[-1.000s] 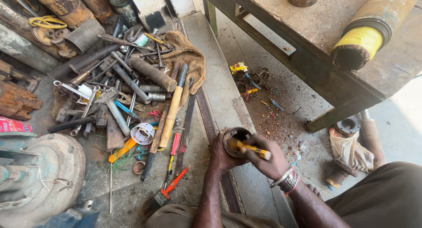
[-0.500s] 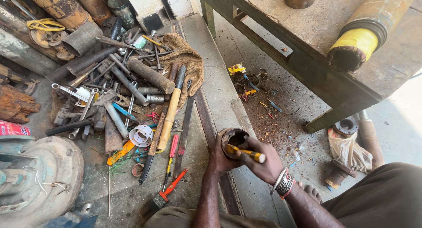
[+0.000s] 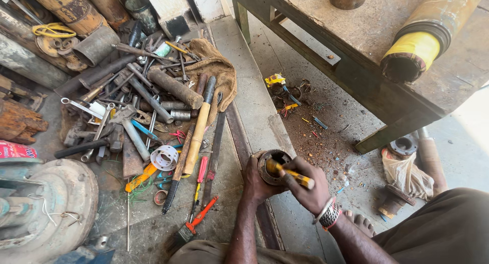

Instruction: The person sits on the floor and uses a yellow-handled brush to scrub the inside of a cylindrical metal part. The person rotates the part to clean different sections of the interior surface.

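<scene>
Hands met low in my view, near six o'clock. My left hand (image 3: 253, 180) was wrapped around a rusty round metal part (image 3: 272, 167), a short ring-shaped piece with a dark hollow centre, its grip closed on the part's left side. My right hand (image 3: 309, 185) had its grip closed on a yellow-handled tool (image 3: 293, 176), whose tip lay across the part's open top. A beaded bracelet (image 3: 328, 213) sat on the right wrist. The part was held just above a grey concrete ledge (image 3: 249, 98) that ran from six o'clock up toward twelve.

At nine to eleven o'clock of the part, a heap of tools covered the floor: a long wooden-handled hammer (image 3: 197, 131), spanners, rods and a red-handled screwdriver (image 3: 201, 171). A white plastic ring (image 3: 164, 157) lay among them, and a brown cloth (image 3: 216, 73) sat at the heap's far edge, touching the ledge. A red-handled brush (image 3: 191, 226) lay at eight o'clock, near my left forearm.

At one to two o'clock stood a worn green metal surface (image 3: 367, 32), carrying a large cylinder with a yellow end (image 3: 415, 50). At eight o'clock, far left, sat a round grey motor housing (image 3: 51, 203).
</scene>
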